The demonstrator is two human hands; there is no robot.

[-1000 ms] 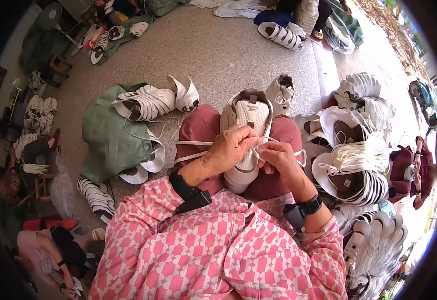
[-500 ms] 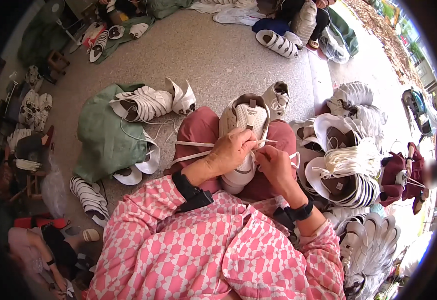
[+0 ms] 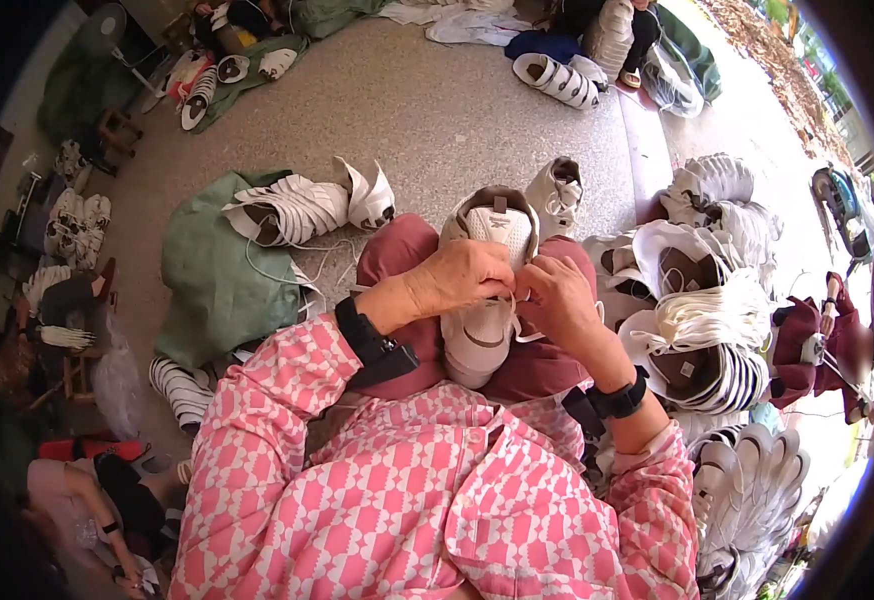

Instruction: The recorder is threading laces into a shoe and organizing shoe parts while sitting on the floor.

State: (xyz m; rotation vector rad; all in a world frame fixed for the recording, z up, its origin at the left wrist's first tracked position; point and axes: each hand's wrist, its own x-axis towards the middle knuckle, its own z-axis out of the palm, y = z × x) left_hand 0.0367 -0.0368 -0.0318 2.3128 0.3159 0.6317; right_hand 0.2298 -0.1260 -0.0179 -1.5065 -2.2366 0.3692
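A white and beige sneaker [image 3: 476, 348] sits between my knees with its toe towards me and its tongue [image 3: 502, 230] standing up at the far end. Over its eyelets, my left hand [image 3: 449, 278] is closed, fingertips pinching a white shoelace. My right hand [image 3: 564, 302] pinches the lacing at the shoe's right edge, fingers curled. The hands nearly meet and cover most of the eyelet rows. A bit of lace [image 3: 509, 318] shows below the fingers. Just beyond my right knee stands a laced sneaker [image 3: 557, 196].
Left of my knees, a green cloth bag [image 3: 219, 275] lies beside stacked shoe uppers [image 3: 302, 208]. To the right are more piled uppers [image 3: 707, 262] and a bundle of white laces [image 3: 714, 318]. Other people sit around, one at the right [image 3: 825, 340].
Both hands have moved up the shoe towards the tongue. The lace that stretched across my left knee is mostly out of sight now. My right forearm has swung slightly outward.
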